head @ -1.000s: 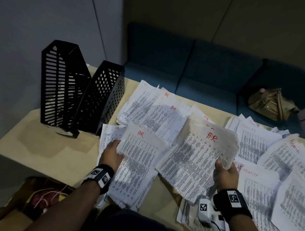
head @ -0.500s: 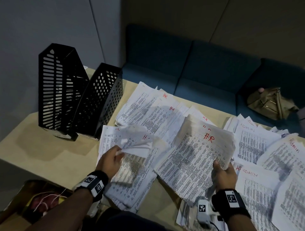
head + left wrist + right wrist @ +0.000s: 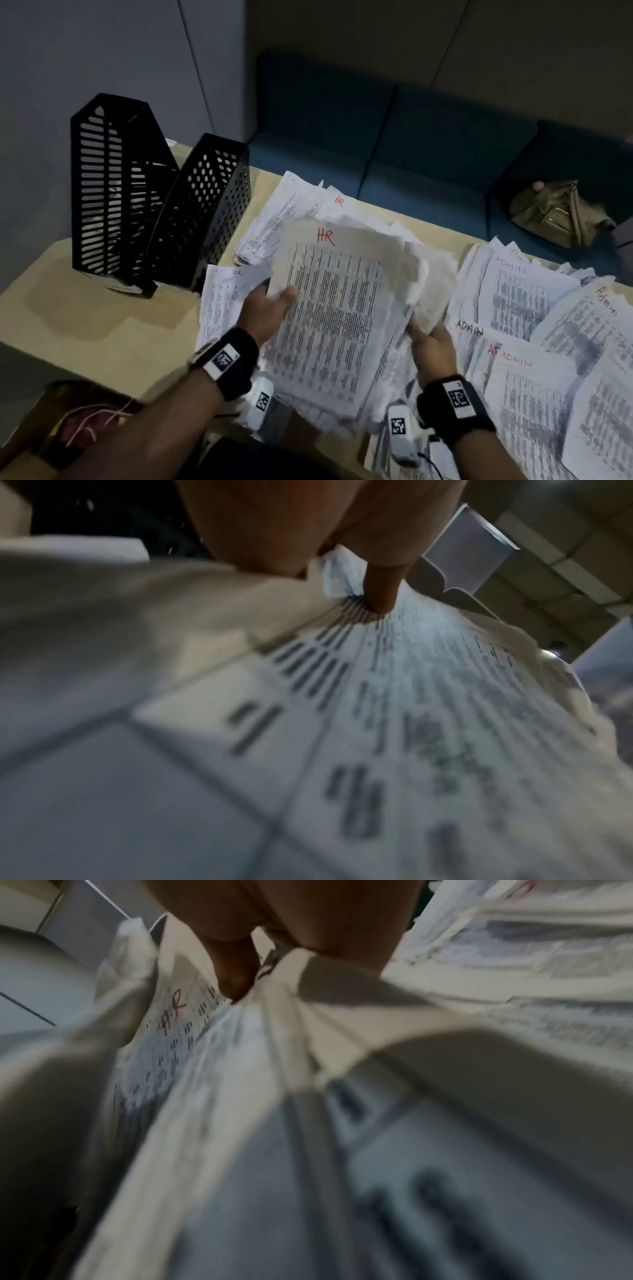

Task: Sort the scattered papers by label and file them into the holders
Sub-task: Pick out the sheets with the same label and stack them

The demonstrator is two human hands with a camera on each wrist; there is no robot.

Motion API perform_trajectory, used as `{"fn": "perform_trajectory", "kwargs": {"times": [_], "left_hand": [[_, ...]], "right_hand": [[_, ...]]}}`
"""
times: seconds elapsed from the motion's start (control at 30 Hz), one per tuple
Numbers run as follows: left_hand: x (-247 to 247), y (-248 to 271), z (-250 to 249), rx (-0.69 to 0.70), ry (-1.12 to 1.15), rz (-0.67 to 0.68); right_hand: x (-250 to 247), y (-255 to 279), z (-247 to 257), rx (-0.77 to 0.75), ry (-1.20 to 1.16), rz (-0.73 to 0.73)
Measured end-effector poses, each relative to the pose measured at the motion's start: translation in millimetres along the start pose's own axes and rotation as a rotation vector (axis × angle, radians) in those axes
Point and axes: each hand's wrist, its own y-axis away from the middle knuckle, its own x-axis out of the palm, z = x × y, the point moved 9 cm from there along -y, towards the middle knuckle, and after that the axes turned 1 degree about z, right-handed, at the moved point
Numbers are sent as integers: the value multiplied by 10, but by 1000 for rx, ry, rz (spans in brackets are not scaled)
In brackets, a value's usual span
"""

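A thick stack of printed sheets marked HR in red [image 3: 342,301] is lifted off the table between both hands. My left hand [image 3: 270,308] grips its left edge, thumb on top; the left wrist view shows the thumb [image 3: 378,588] pressed on the print. My right hand [image 3: 428,342] grips the stack's lower right edge, and the right wrist view shows the HR sheets [image 3: 178,1020] bunched under its thumb [image 3: 236,972]. More HR papers [image 3: 294,212] lie behind on the table. Sheets marked ADMIN [image 3: 520,298] cover the right side. Two black perforated holders [image 3: 113,192] [image 3: 202,212] stand at the far left.
The beige table [image 3: 102,318] has a bare patch in front of the holders. A blue sofa [image 3: 394,137] runs behind the table, with a tan bag [image 3: 555,216] on it. A dark box with pink contents [image 3: 78,428] sits low at the left.
My left hand lifted its HR sheets and brought them right onto the right hand's stack. Both hands now hold one merged pile, nearer the middle and raised.
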Motion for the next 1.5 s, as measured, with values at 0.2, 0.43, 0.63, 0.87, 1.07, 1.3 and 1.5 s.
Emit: {"fn": "perform_trajectory", "kwargs": {"times": [0.2, 0.43, 0.63, 0.87, 1.07, 1.3, 1.5], "left_hand": [[210, -30, 263, -126, 24, 41], [372, 173, 415, -164, -183, 299], [234, -51, -189, 120, 77, 191], [474, -63, -298, 246, -164, 291], [399, 34, -168, 264, -127, 232], [310, 46, -105, 193, 19, 156], [-46, -47, -23, 180, 143, 4]], "right_hand": [[567, 83, -119, 89, -65, 159], [534, -108, -17, -64, 187, 176], [740, -148, -97, -117, 259, 360], [842, -191, 218, -319, 603, 228], [750, -162, 115, -293, 461, 195], [713, -165, 60, -238, 381, 198], [724, 42, -256, -110, 386, 287]]}}
